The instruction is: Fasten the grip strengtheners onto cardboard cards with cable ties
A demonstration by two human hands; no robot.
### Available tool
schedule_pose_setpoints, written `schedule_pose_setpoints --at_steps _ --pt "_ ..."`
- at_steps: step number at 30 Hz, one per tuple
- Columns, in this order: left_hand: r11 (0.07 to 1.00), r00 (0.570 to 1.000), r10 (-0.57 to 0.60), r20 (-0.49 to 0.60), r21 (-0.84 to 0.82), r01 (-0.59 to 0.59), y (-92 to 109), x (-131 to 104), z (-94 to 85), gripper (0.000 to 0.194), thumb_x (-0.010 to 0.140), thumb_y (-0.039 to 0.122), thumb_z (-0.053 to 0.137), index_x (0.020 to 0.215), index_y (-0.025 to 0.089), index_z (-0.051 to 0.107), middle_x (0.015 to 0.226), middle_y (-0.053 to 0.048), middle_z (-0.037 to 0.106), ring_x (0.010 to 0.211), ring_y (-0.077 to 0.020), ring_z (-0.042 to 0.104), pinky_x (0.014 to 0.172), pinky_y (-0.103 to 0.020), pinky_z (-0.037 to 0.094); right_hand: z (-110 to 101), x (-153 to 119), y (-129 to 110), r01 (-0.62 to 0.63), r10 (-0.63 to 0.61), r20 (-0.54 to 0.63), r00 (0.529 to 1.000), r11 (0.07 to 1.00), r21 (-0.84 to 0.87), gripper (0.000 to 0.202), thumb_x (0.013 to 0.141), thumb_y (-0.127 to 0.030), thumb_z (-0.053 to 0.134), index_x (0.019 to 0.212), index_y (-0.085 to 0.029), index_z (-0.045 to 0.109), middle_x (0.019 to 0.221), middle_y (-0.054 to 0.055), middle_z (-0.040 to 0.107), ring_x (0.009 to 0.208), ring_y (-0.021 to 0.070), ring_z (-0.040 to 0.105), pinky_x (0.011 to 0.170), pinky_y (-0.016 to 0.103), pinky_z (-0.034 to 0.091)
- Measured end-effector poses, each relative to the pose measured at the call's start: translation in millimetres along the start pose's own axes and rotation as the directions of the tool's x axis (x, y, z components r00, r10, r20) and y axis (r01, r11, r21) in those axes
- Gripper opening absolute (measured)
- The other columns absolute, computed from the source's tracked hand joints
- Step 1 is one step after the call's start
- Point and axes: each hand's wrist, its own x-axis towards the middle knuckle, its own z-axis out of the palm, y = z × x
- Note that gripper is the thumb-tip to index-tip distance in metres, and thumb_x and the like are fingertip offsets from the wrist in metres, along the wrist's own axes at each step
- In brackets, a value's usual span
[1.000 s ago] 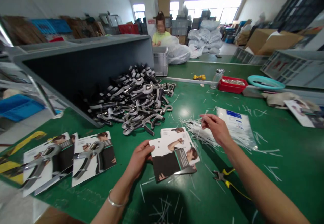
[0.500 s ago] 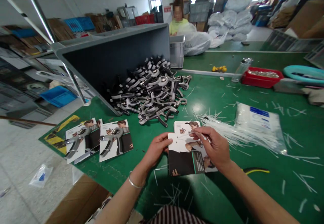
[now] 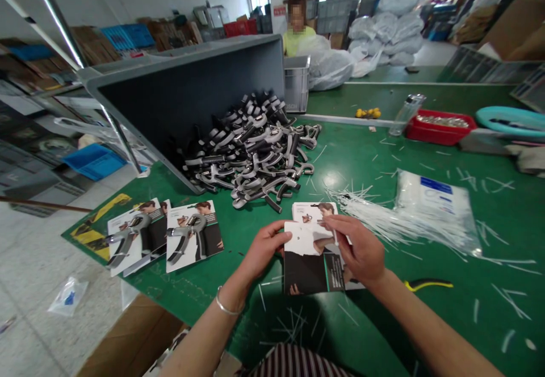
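My left hand [image 3: 266, 249] is closed on the left edge of a printed backing card [image 3: 304, 269], its thumb on the white upper part near small holes. My right hand [image 3: 363, 252] pinches a white cable tie [image 3: 335, 238] over the card's right side; most of the tie is hidden by the fingers. Behind the held card lie more cards [image 3: 313, 211]. On the left, a card with a grey-and-black hand grip strengthener [image 3: 193, 235] on it lies beside another such set [image 3: 135, 235]. Loose cable ties [image 3: 374, 218] spread out beyond my right hand.
A tipped grey crate [image 3: 187, 82] spills a heap of hand grip strengtheners [image 3: 259, 155]. To the right are a plastic bag of ties [image 3: 438, 201], a black-and-yellow tool handle [image 3: 428, 284], a red tray [image 3: 440, 130] and a glass bottle [image 3: 404, 117]. A person [image 3: 298, 30] is across the table.
The tie, which stretched left across the card's holes, now shows only as a short piece by my right fingers. The fingers have straightened and drawn together; my left hand stays put.
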Motion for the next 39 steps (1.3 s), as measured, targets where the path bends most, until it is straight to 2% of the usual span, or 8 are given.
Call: schedule_pose_setpoints --at_steps 4,13,19,22,25,27,34,39 --pt "1.0 1.0 -0.016 -0.004 -0.017 0.016 -1 0 -1.0 0.044 0.073 0.033 0.075 0.111 0.012 0.07 0.094 -0.009 0.073 0.07 -0.0153 0.063 0.059 -0.022 0.047 -4 -1 -1 -0.078 0.077 -0.04 0.996 0.997 -0.023 0.031 0.092 -0.011 0.049 0.118 -0.026 0.061 0.11 0.007 0.072 0.108 0.0214 0.067 0.091 0.041 0.055" --pt "1.0 1.0 0.003 -0.011 -0.018 -0.003 -2 -1 -4.2 0.043 0.073 0.034 0.075 0.111 0.013 0.071 0.095 -0.009 0.074 0.071 -0.0153 0.063 0.061 -0.023 0.046 5 -10 -4 -0.035 0.034 0.011 0.999 0.998 0.046 0.037 0.091 -0.008 0.05 0.121 -0.027 0.06 0.112 0.006 0.071 0.107 0.0204 0.066 0.09 0.038 0.055" --pt "0.995 0.996 0.076 0.039 0.056 -0.078 12 8 5.7 0.042 0.076 0.034 0.073 0.113 0.014 0.07 0.096 -0.008 0.072 0.073 -0.0156 0.062 0.062 -0.023 0.045 18 12 6 -0.105 0.081 0.143 0.986 0.98 0.171 0.025 0.093 -0.015 0.05 0.11 -0.025 0.065 0.113 0.006 0.07 0.109 0.0213 0.063 0.096 0.043 0.049" --pt "0.981 0.986 0.156 0.064 0.109 -0.162 28 14 11.0 0.04 0.078 0.036 0.072 0.111 0.014 0.071 0.098 -0.007 0.071 0.076 -0.0161 0.061 0.062 -0.022 0.045 22 33 17 -0.348 0.271 0.305 0.913 0.908 0.233 0.015 0.093 -0.028 0.055 0.097 -0.025 0.069 0.104 0.005 0.07 0.1 0.0224 0.064 0.087 0.04 0.052" --pt "0.972 0.985 0.164 0.06 0.158 -0.171 31 18 7.6 0.042 0.086 0.047 0.062 0.11 0.014 0.069 0.079 -0.005 0.069 0.064 -0.0132 0.058 0.056 -0.02 0.041 20 44 27 -0.633 0.453 0.475 0.755 0.693 0.345 0.021 0.09 -0.042 0.058 0.096 -0.023 0.067 0.085 0.001 0.065 0.07 0.0157 0.062 0.058 0.027 0.052" --pt "0.964 0.99 0.125 0.067 0.226 -0.137 22 19 1.4 0.045 0.09 0.053 0.053 0.108 0.014 0.069 0.059 0.0 0.06 0.049 -0.0099 0.049 0.048 -0.019 0.035 18 46 31 -0.722 0.494 0.538 0.683 0.568 0.395 0.026 0.087 -0.046 0.06 0.096 -0.022 0.066 0.079 0.0 0.061 0.059 0.0123 0.056 0.048 0.022 0.046" --pt "0.938 0.988 0.125 0.088 0.314 -0.147 -6 -3 -11.4 0.03 0.08 0.039 0.071 0.099 0.017 0.068 0.08 -0.001 0.063 0.051 -0.0056 0.043 0.047 -0.017 0.033 18 42 43 -0.718 0.428 0.604 0.672 0.575 0.392 0.024 0.083 -0.042 0.066 0.089 -0.019 0.07 0.082 0.002 0.065 0.069 0.013 0.056 0.059 0.023 0.043" --pt "0.8 0.912 0.187 0.366 0.481 -0.357 9 -30 -15.9 0.023 0.093 0.032 0.055 0.102 0.021 0.073 0.1 -0.009 0.067 0.076 -0.0159 0.062 0.073 -0.026 0.048 26 42 44 -0.796 0.295 0.768 0.569 0.432 0.424 0.028 0.08 -0.044 0.071 0.088 -0.018 0.07 0.084 0.002 0.066 0.077 0.0137 0.057 0.07 0.026 0.045"
